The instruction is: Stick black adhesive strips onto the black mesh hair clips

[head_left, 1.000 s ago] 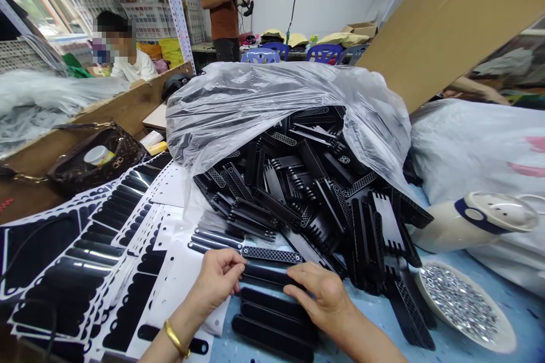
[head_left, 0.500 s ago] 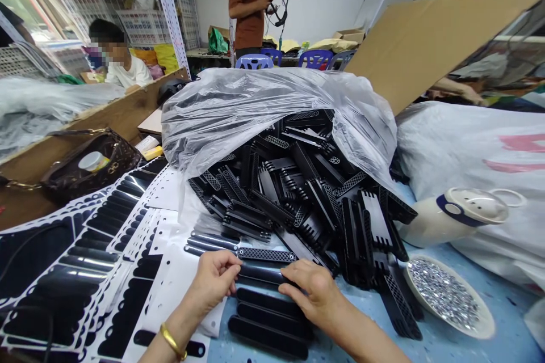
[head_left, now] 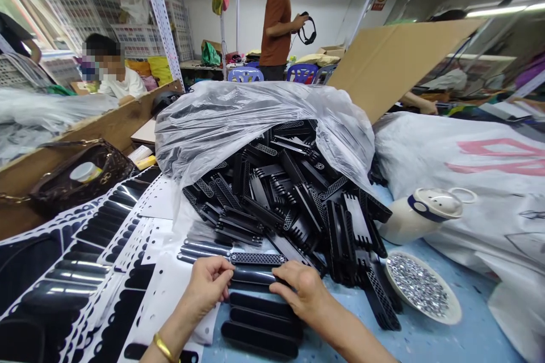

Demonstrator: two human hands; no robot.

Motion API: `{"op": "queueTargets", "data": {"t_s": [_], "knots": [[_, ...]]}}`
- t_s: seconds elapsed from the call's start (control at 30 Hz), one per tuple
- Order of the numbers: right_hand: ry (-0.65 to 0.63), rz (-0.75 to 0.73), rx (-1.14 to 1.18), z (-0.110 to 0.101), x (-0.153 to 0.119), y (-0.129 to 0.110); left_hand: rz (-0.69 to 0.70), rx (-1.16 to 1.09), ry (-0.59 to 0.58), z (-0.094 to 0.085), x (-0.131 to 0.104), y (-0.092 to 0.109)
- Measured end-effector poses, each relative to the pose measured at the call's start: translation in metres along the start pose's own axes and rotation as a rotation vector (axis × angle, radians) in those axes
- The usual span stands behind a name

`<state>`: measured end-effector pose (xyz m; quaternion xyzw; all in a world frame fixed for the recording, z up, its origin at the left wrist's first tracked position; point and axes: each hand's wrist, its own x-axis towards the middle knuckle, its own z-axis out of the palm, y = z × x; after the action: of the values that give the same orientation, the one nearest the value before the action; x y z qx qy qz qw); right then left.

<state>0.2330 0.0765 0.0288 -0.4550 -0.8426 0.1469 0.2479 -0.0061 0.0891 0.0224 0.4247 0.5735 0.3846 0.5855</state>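
A glossy black strip [head_left: 254,275] lies between my two hands. My left hand [head_left: 209,283], with a gold bracelet at its wrist, pinches the strip's left end between thumb and fingers. At the right end, my right hand [head_left: 298,286] grips the strip with thumb and fingertips. Just beyond is a black piece with a lattice pattern [head_left: 258,259]. Several rounded black strips [head_left: 259,340] lie in a stack of rows nearer me. Behind them a heap of black slotted parts [head_left: 272,187] spills from a clear plastic bag [head_left: 255,96].
Sheets of black strips [head_left: 89,261] cover the left. A bowl of small metal pieces [head_left: 455,312], a cream bottle [head_left: 402,218] and a white sack [head_left: 477,130] are at the right. A brown bag [head_left: 55,184] sits left. A person [head_left: 275,28] stands behind.
The view has shifted slightly, so the table items appear further left. Both hands keep hold of the strip. The standing person in back has moved right, holding a black strap.
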Motion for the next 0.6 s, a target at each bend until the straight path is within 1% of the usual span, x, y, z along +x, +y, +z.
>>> {"op": "queueTargets", "data": {"t_s": [0.07, 0.13, 0.23, 0.27, 0.33, 0.43, 0.5, 0.57, 0.6], "knots": [[0.078, -0.010, -0.043, 0.005, -0.005, -0.001, 0.004, 0.002, 0.005, 0.000, -0.001, 0.000], [0.130, -0.006, -0.053, 0.008, -0.011, -0.001, 0.005, 0.002, 0.005, 0.001, -0.001, 0.001], [0.227, 0.033, 0.020, 0.007, -0.023, 0.002, -0.001, -0.001, 0.020, 0.002, -0.001, 0.003], [0.270, 0.072, 0.065, 0.007, -0.027, 0.004, -0.003, 0.002, 0.026, 0.003, 0.000, 0.003], [0.313, 0.218, 0.180, 0.007, -0.034, 0.009, 0.003, 0.020, 0.029, 0.004, 0.002, 0.002], [0.302, 0.455, 0.284, 0.012, -0.040, 0.010, 0.055, 0.068, 0.029, 0.002, 0.002, -0.008], [0.322, 0.537, 0.253, 0.017, -0.041, 0.001, 0.100, 0.117, 0.024, 0.000, 0.001, -0.019], [0.351, 0.622, 0.198, 0.023, -0.039, -0.011, 0.184, 0.173, 0.026, -0.002, 0.001, -0.032], [0.374, 0.671, 0.161, 0.026, -0.038, -0.016, 0.220, 0.212, 0.048, -0.002, 0.002, -0.037]]}}
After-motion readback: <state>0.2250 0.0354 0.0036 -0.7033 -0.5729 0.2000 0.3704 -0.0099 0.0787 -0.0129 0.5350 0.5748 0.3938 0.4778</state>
